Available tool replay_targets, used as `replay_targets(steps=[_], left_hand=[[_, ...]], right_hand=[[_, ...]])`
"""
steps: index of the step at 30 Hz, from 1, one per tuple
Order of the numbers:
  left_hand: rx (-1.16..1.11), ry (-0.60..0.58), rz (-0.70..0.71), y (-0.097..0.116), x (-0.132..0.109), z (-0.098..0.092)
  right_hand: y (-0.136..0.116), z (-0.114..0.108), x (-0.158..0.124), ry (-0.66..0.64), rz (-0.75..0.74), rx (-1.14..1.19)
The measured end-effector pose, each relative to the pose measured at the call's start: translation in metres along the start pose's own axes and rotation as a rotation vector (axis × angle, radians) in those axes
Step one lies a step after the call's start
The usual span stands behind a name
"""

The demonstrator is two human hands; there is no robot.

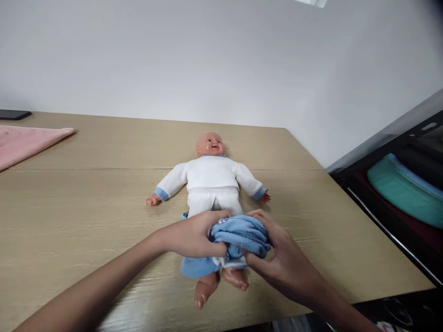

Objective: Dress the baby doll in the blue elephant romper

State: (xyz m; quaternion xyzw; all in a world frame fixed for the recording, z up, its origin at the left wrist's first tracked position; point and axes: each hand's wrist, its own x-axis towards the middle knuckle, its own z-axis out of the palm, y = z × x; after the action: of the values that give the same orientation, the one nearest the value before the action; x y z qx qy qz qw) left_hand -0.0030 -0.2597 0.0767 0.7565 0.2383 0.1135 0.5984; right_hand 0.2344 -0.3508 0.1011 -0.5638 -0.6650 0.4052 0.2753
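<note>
A baby doll (212, 173) lies on its back on the table, head toward the wall, in a white top with blue cuffs and white bottoms. Above its lower legs, a blue fabric garment (238, 233) is gathered into a bunch; its exact kind is unclear. My left hand (199, 234) grips the bunch from the left, thumb on the near side. On the right, my right hand (277, 249) has its fingers curled round the other side. More blue fabric (199, 267) shows beneath, around the doll's shins. The doll's bare feet (206, 290) stick out below.
The wooden table (104, 203) reaches back to a pale wall (155, 60). A pink cloth (27, 142) lies at the left, with a flat dark object (14, 114) behind it. Past the table's right edge stands a dark rack holding a green item (401, 189).
</note>
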Motion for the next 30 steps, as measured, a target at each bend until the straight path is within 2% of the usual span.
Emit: replay_targets(steps=[2,4,7,12,16,19,24,27,30], left_hand=[[0.065,0.065,0.067,-0.001,0.000,0.003],[0.093,0.066,0.069,-0.002,-0.001,0.007],[0.158,0.056,-0.032,0.000,-0.002,0.012],[0.288,0.079,-0.169,0.004,-0.001,0.021],[0.420,0.028,-0.235,0.004,0.003,0.028],[0.515,-0.021,-0.258,0.005,0.006,0.032],[0.544,-0.082,-0.276,0.007,0.005,0.035],[0.509,-0.114,-0.268,0.005,0.003,0.034],[0.536,-0.108,-0.162,-0.001,0.002,0.033]], right_hand=[[0.003,0.004,-0.005,0.067,0.007,-0.108],[0.006,0.007,-0.009,0.058,0.072,-0.170],[0.009,0.008,-0.014,-0.007,0.140,-0.223],[0.015,0.012,-0.020,-0.081,0.180,-0.176],[0.025,0.025,-0.035,0.032,0.237,-0.322],[0.032,0.037,-0.051,0.134,0.207,-0.453],[0.036,0.046,-0.064,0.072,0.282,-0.469],[0.035,0.046,-0.069,0.064,0.259,-0.422],[0.038,0.053,-0.079,0.101,0.214,-0.350]])
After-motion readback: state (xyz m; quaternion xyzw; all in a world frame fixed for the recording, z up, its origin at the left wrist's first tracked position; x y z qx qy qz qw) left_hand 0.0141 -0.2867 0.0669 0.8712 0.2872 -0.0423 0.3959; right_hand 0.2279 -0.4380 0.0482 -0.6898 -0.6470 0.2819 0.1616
